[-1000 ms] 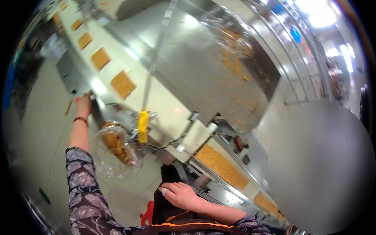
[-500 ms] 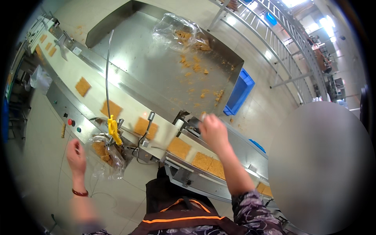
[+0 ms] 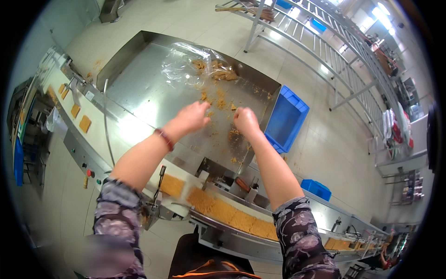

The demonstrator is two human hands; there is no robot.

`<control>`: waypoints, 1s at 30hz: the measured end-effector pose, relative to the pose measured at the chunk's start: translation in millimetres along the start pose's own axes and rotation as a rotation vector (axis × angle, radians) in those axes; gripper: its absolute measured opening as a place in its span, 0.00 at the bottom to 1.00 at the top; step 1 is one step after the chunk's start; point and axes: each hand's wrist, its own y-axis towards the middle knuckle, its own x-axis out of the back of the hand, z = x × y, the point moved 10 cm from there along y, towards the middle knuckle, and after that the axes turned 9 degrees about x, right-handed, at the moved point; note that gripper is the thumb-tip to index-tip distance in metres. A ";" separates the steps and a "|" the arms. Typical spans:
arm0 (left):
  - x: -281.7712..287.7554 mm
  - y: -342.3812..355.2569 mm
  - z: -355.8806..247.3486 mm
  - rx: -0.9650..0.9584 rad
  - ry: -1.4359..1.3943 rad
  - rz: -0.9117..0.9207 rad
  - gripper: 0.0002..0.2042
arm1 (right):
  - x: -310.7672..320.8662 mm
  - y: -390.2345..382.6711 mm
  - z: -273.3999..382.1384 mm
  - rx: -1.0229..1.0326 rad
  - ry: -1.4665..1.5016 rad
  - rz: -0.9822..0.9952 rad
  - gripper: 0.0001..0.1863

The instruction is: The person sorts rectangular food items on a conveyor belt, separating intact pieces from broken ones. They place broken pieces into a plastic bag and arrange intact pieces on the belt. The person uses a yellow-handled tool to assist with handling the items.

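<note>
Steel tray [image 3: 134, 81] lies open beside left grip [image 3: 191, 118], walled beyond right grip [image 3: 246, 121].

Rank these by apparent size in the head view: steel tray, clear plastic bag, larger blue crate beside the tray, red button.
1. Steel tray
2. Clear plastic bag and larger blue crate: too alike to rank
3. Red button
</note>
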 end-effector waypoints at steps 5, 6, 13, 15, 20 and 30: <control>-32.5 91.0 0.6 0.148 0.152 0.038 0.37 | 5.4 36.5 -34.8 -0.095 -0.006 -0.042 0.11; -38.4 101.1 2.4 0.065 0.122 -0.006 0.39 | -2.2 41.5 -33.5 -0.098 -0.006 -0.021 0.12; -62.7 115.6 -28.4 -0.167 0.019 0.027 0.27 | -21.1 49.5 -19.8 0.006 0.084 0.140 0.13; -69.3 120.5 -25.6 -0.141 -0.060 0.028 0.20 | -18.7 48.0 -14.8 0.018 0.051 0.083 0.13; -79.6 121.8 -38.7 -0.077 -0.282 0.027 0.08 | -20.5 37.8 -28.4 -0.040 0.074 0.085 0.09; -159.0 -5.6 -86.9 0.227 -2.476 0.698 0.09 | 69.8 -81.7 55.7 -0.034 0.546 -0.083 0.12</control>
